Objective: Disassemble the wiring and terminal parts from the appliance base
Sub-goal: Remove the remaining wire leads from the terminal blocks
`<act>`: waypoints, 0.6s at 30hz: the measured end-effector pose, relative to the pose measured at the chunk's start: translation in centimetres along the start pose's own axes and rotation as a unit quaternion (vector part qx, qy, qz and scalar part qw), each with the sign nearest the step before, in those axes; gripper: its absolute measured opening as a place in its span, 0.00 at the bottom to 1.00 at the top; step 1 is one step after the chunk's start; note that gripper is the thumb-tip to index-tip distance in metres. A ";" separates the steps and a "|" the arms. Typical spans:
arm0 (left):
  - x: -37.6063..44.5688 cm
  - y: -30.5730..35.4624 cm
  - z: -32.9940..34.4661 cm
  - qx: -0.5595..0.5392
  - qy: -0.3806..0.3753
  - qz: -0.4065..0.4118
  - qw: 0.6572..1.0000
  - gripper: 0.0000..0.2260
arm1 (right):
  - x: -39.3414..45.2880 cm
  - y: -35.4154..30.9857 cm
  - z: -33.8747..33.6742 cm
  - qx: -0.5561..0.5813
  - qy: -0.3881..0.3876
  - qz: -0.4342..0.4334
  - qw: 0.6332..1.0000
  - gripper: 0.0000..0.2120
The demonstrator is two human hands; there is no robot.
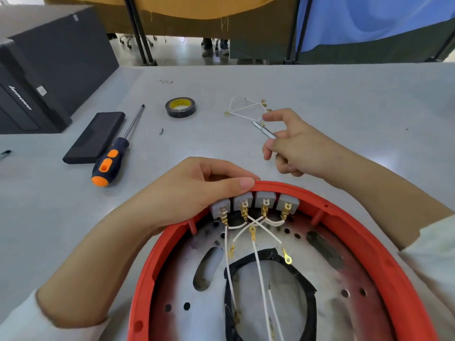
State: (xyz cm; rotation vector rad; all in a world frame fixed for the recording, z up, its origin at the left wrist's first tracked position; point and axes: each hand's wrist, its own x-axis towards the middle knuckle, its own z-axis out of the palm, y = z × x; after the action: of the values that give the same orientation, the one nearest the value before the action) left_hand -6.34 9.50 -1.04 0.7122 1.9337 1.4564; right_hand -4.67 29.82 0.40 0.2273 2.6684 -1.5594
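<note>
On the grey table (320, 94) I see a screwdriver (115, 153), a black tape roll (181, 107), a flat black case (96, 137) and loose white wires (246, 109) beyond my hands. My left hand (197, 190) grips the red plastic appliance base (369, 232) at its far rim, thumb over the grey terminal blocks (254, 204). My right hand (293, 146), above the table, pinches a slim metal tool (264, 129).
</note>
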 end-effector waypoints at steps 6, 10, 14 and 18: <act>0.3 0.1 -1.2 0.014 0.036 -0.004 0.999 0.11 | -2.3 -2.2 -0.5 0.041 -0.019 -0.045 0.998 0.10; 0.1 0.4 -1.5 0.020 0.026 0.009 0.999 0.13 | -3.8 -2.5 -0.7 0.078 -0.018 -0.085 0.993 0.07; 0.1 0.7 -1.2 0.041 0.015 0.040 0.998 0.15 | -4.7 -1.8 -0.5 0.101 -0.002 -0.104 0.989 0.09; 0.2 0.6 -0.9 0.049 0.030 0.051 0.997 0.15 | -5.2 -1.3 0.1 0.125 0.018 -0.109 0.986 0.06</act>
State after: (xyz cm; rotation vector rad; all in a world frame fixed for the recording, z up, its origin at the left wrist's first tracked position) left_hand -7.10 9.22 -0.26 0.8308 2.0534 1.4673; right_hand 0.27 28.58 2.02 -0.0312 2.5914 -1.9744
